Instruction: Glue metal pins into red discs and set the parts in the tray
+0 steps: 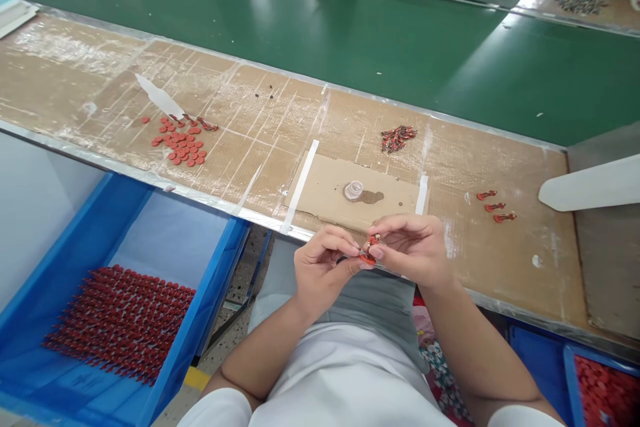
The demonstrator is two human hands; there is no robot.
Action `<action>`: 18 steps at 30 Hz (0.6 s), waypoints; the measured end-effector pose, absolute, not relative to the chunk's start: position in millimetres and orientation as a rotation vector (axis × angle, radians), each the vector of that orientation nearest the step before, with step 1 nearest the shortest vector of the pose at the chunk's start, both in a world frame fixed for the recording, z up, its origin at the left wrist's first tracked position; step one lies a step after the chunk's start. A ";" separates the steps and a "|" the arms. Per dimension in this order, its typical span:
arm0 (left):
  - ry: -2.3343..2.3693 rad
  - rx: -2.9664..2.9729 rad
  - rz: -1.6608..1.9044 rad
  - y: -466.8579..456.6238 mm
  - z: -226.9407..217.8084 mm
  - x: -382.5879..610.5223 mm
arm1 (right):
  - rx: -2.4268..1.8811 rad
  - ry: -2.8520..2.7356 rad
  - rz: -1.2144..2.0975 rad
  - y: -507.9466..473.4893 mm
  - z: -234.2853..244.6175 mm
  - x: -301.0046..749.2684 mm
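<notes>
Just over the front edge of the workbench, both my hands are closed around one small red figurine [369, 257]. My left hand [324, 270] pinches its round red base between thumb and fingertips. The figurine's upper part is between the thumb and fingers of my right hand [419, 250], and the fingers hide much of it. Beyond the hands, a small clear cup [353, 190] stands on a taped-down cardboard sheet [330, 177], beside a dark stain. Three similar red figurines [495, 207] on round bases lie to the right.
Loose red discs [183, 147] lie at left on the bench. A pile of small red-and-black parts [399, 139] sits behind the cardboard. Rows of red figurines fill part of a blue bin [200, 267] at lower left. A green conveyor belt [350, 40] runs behind.
</notes>
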State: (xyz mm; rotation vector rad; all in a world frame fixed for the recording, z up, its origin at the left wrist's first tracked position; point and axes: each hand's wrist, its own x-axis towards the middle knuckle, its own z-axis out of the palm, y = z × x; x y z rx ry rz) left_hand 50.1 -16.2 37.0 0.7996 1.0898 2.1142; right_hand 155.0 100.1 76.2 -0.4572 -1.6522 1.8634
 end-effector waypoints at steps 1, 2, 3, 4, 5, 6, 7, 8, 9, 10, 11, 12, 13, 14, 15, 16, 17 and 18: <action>1.121 0.836 2.108 -16.9 37.1 48.7 | -0.494 -1.647 1.901 100.1 78.4 155.7; 1.167 0.876 2.098 -17.7 37.2 47.2 | -0.538 -1.641 1.937 100.1 80.7 156.4; 1.221 0.919 2.081 -18.7 37.3 45.8 | -0.587 -1.639 1.971 100.0 83.1 157.0; 1.274 0.962 2.057 -19.7 37.4 44.3 | -0.637 -1.643 2.001 99.9 85.4 157.6; 1.317 1.001 2.031 -20.7 37.6 43.0 | -0.682 -1.650 2.023 99.8 87.6 158.2; 1.347 1.040 2.001 -21.6 38.0 41.6 | -0.714 -1.660 2.038 99.8 89.5 158.8; 1.360 1.082 1.971 -22.3 38.6 40.3 | -0.735 -1.671 2.044 99.7 91.1 159.5; 1.359 1.124 1.946 -22.9 39.4 39.0 | -0.748 -1.684 2.043 99.6 92.4 160.2; 1.356 1.165 1.920 -23.3 40.3 37.7 | -0.755 -1.699 2.038 99.5 93.5 160.8; 1.355 1.204 1.897 -23.6 41.2 36.4 | -0.761 -1.713 2.028 99.4 94.3 161.5; 1.355 1.240 1.876 -23.8 42.1 35.2 | -0.769 -1.728 2.016 99.2 95.0 162.2; 1.355 1.270 1.858 -24.0 42.8 34.0 | -0.776 -1.745 2.005 99.0 95.5 162.8; 1.354 1.291 1.843 -24.3 43.3 33.0 | -0.783 -1.760 1.992 98.8 95.9 163.3; 1.351 1.306 1.828 -24.6 43.6 32.1 | -0.787 -1.773 1.983 98.6 96.3 163.7; 1.348 1.316 1.815 -25.0 43.5 31.3 | -0.790 -1.784 1.976 98.4 96.5 164.0; 1.344 1.322 1.803 -25.5 43.3 30.6 | -0.792 -1.793 1.971 98.2 96.7 164.2; 1.341 1.324 1.792 -26.1 42.8 30.1 | -0.792 -1.798 1.967 98.0 96.8 164.3; 1.337 1.323 1.784 -26.7 42.4 29.8 | -0.795 -1.801 1.966 97.7 96.9 164.3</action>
